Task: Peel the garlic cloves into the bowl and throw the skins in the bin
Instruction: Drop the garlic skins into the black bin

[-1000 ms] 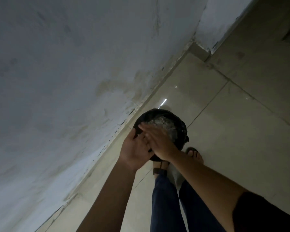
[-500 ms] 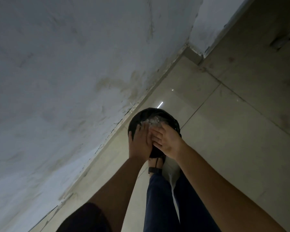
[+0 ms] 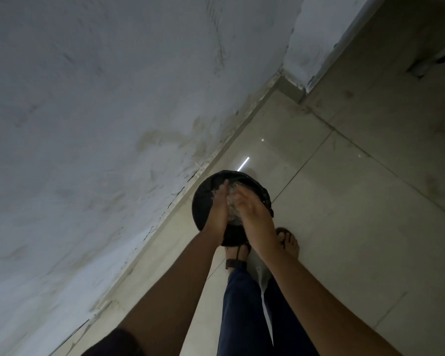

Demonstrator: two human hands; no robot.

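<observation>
left hand [image 3: 217,211] fingers straight, pressed together | right hand [image 3: 252,209] fingers loosely spread, blurred | palms facing over bin [image 3: 202,201], likely so clinging bits drop | skins [image 3: 233,202] lie pale inside it

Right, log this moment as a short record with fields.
bin: black, round, on the tiled floor against the wall
left hand: over the bin, fingers straight
right hand: over the bin, close beside the left hand
skins: pale flakes between the hands, blurred
feet: in sandals, next to the bin
</observation>
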